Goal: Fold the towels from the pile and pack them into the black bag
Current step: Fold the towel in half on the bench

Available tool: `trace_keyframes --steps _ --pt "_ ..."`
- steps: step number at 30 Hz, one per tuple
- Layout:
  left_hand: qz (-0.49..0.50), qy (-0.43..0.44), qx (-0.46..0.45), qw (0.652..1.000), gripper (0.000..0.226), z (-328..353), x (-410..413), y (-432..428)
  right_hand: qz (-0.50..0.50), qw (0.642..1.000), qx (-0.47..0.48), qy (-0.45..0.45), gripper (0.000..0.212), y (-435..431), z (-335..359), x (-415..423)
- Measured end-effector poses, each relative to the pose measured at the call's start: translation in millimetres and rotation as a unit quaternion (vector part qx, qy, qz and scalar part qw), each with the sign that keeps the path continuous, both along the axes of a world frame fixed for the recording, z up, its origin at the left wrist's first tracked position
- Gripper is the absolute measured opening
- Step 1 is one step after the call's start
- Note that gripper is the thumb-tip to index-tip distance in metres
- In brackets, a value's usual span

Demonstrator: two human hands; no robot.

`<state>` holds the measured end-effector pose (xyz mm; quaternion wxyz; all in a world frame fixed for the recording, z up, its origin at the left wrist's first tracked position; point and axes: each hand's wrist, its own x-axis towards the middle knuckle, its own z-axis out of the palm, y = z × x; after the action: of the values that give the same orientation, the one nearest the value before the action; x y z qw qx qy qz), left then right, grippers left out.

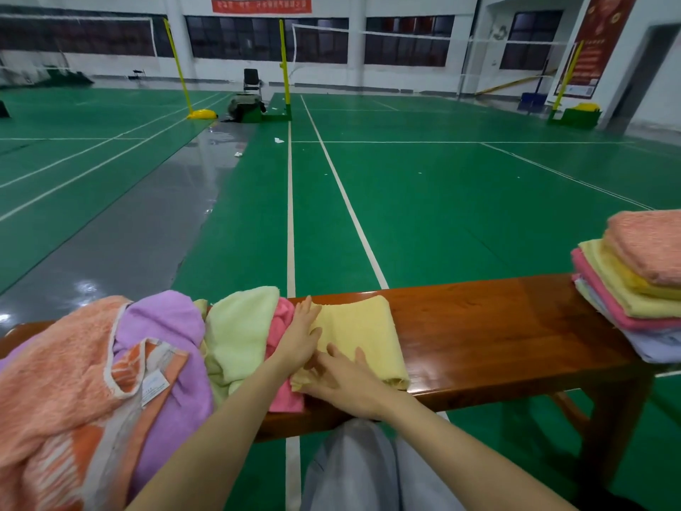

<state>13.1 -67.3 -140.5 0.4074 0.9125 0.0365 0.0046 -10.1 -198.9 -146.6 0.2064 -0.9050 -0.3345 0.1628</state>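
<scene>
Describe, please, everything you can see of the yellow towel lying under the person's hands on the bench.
The yellow towel is pale, soft terry cloth by its look, lying flat as a rough rectangle across the wooden bench, its near edge slightly frayed at the bench's front. The left hand rests flat on its left edge, fingers straight; the right hand presses its near left corner with spread fingers. Its left side borders a pink towel from the unfolded pile.

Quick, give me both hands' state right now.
Left hand: open, fingers straight, pressing flat on the yellow towel.
Right hand: open, fingers spread, resting on the same towel's near edge.
</scene>
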Motion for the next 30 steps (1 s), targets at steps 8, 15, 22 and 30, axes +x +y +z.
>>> trace_keyframes --steps 8,15,22,30 --pt "-0.069 0.048 0.148 0.985 0.054 -9.5 -6.9 3.2 -0.156 0.985 0.046 -0.054 0.042 -41.2 -3.8 32.1" --pt "-0.132 0.101 0.401 0.901 0.06 -18.9 -6.9 -4.5 -0.09 0.99 -0.096 -0.05 0.087 -65.7 -16.7 40.2" --pt "-0.14 0.095 0.332 0.928 0.062 -22.7 20.5 -76.8 -0.114 0.983 -0.126 -0.071 0.101 -139.1 -16.2 70.1" --pt "-0.184 0.048 0.247 0.95 0.108 -28.0 75.2 -232.6 -0.196 0.966 -0.164 -0.037 0.093 -285.3 -1.0 102.4"
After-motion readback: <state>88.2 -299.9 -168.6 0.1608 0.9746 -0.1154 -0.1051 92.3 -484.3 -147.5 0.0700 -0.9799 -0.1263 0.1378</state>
